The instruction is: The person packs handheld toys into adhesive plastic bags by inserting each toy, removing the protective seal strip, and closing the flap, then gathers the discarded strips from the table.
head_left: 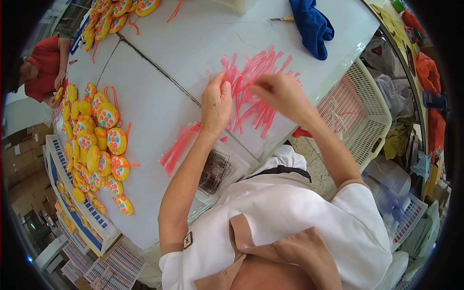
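Observation:
A loose pile of pink plastic strips (263, 104) lies on the white table around both my hands. At the pile's left edge, my left hand (216, 107) is closed, thumb against the curled fingers, with a bit of pink strip poking out at its fingertips. Over the right part of the pile is my right hand (284, 96), its fingers curled together and blurred by motion. Whatever may be between those fingers cannot be made out. A flatter bundle of pink strips (180, 147), seemingly in clear plastic, lies by my left forearm.
Many yellow round pieces with coloured dots (87, 140) cover the table's left side. A blue cloth (311, 29) and a cutter knife (282, 19) lie at the back. Right of the table stands a cream plastic basket (379, 104). A person in red (46, 65) works at the far left.

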A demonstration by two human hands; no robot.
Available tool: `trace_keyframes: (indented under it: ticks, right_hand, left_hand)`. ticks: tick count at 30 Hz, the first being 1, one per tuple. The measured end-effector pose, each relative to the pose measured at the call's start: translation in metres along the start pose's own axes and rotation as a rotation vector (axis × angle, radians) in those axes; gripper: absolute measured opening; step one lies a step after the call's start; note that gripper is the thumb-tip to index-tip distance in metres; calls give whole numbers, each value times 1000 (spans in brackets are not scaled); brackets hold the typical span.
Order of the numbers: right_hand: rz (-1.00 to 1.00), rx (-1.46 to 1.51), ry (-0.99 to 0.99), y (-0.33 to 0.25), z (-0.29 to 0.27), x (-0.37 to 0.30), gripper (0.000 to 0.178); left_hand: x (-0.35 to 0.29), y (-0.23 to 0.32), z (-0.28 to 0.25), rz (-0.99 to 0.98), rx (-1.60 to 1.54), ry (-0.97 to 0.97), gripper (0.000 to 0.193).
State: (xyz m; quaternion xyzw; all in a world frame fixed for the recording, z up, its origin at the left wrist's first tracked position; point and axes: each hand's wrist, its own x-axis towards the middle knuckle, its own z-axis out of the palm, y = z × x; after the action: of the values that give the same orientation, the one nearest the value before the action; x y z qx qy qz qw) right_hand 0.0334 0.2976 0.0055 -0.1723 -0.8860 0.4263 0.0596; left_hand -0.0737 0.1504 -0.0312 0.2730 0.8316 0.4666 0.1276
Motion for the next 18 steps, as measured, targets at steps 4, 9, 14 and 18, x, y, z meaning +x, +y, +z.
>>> trace_keyframes:
  ticks: [4,9,14,18]
  right_hand:
    - [-207,-83,178,-2,2,-3,19]
    - [-366,-116,279,-4,-13,11,13]
    - [-130,-173,3,18,-4,16,12]
    - [-31,-119,-32,18,1,13,8]
  left_hand:
    - [-12,8,-3,34,95,-51,36]
    - [-19,7,14,247,246,-49,40]
    - [-15,14,10,82,141,-113,41]
    - [-17,16,25,245,310,-62,51]
